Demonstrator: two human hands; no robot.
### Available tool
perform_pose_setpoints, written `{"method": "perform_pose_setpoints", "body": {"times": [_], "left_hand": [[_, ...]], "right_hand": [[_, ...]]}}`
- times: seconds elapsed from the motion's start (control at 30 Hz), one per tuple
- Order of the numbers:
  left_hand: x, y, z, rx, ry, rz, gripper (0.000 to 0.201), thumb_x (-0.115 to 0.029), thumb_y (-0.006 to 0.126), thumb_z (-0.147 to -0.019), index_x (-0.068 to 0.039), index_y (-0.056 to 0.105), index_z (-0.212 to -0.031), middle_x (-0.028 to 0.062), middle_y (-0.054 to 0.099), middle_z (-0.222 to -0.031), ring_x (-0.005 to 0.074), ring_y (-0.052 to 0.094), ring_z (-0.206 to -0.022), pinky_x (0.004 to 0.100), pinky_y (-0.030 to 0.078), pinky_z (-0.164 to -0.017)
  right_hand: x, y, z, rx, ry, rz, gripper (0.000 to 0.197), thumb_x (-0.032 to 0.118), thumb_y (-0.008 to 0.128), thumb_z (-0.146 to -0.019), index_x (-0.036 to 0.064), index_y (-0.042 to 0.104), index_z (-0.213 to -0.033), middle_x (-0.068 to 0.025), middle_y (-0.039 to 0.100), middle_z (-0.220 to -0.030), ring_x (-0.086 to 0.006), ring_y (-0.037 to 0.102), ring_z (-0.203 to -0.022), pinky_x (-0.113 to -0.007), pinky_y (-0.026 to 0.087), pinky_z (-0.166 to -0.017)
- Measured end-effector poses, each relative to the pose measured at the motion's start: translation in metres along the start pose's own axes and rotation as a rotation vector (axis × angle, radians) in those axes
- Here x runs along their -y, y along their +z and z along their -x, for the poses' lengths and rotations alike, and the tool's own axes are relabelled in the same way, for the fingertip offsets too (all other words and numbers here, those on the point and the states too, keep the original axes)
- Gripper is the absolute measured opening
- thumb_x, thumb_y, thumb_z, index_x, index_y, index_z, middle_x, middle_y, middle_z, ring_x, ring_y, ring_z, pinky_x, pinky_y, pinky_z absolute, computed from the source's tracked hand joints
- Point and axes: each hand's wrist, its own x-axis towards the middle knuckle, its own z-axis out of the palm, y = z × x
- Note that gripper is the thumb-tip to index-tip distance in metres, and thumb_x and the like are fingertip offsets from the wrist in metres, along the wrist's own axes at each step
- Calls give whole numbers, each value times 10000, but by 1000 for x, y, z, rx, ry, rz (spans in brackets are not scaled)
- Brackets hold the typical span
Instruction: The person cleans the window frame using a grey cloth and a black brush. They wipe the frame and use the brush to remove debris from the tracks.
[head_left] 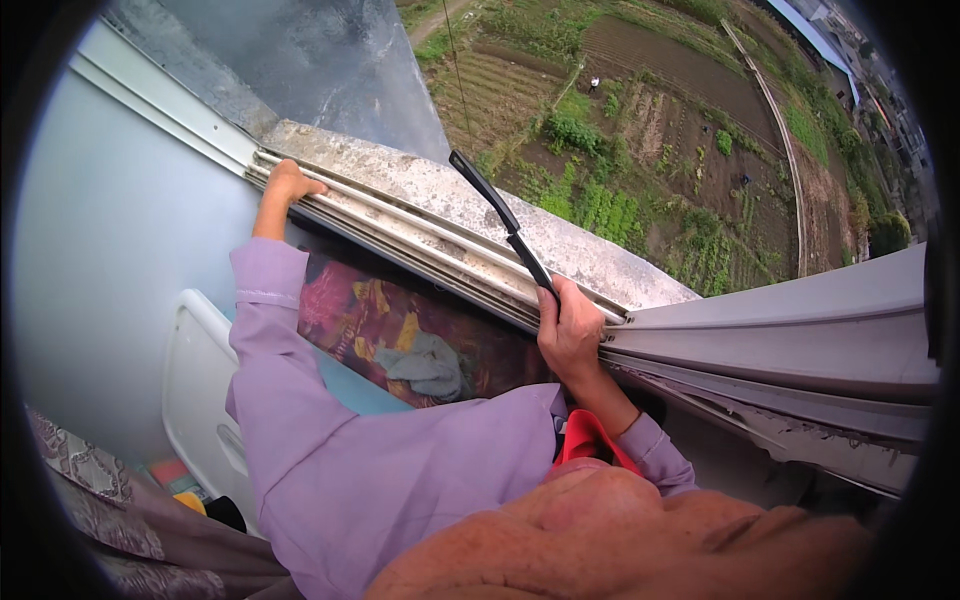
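Observation:
My right hand point(572, 328) is closed round the lower end of a slim black jointed stick point(487, 192). The stick slants up and left over the sill, its far end past the outer ledge. At the far left end of the window track point(420, 235), my left hand point(288, 184) grips the pale rails, with its fingers partly hidden. Dirt marks the light metal grooves of the track. Beyond them runs a rough, stained concrete ledge point(400, 178).
White sash frames point(770, 320) stand at the right. A grey cloth point(428, 366) lies on patterned dark red fabric point(345, 310) below the sill. At the lower left are a white plastic panel point(195, 370) and a patterned curtain point(90, 490). Fields point(640, 130) lie far below outside.

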Motion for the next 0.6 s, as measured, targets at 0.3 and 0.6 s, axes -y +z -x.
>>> {"method": "perform_pose_setpoints", "body": {"times": [0.3,0.6], "left_hand": [[2,16,-2,-296,145,-137,397,-304,849,-595,29,666,-709,202,683,-765,313,679,-774,370,532,-741],[-7,16,0,-246,117,-151,297,-217,800,-650,16,688,-797,225,681,-875,347,665,-875,395,525,-808]], "right_hand": [[2,-3,-1,-6,-12,-26,111,48,632,-841,10,590,-937,-157,585,-738,-346,589,-646,-412,452,-569],[0,0,0,-4,-9,-8,126,56,637,-840,11,594,-949,-157,585,-734,-346,590,-646,-412,450,-564]]}}
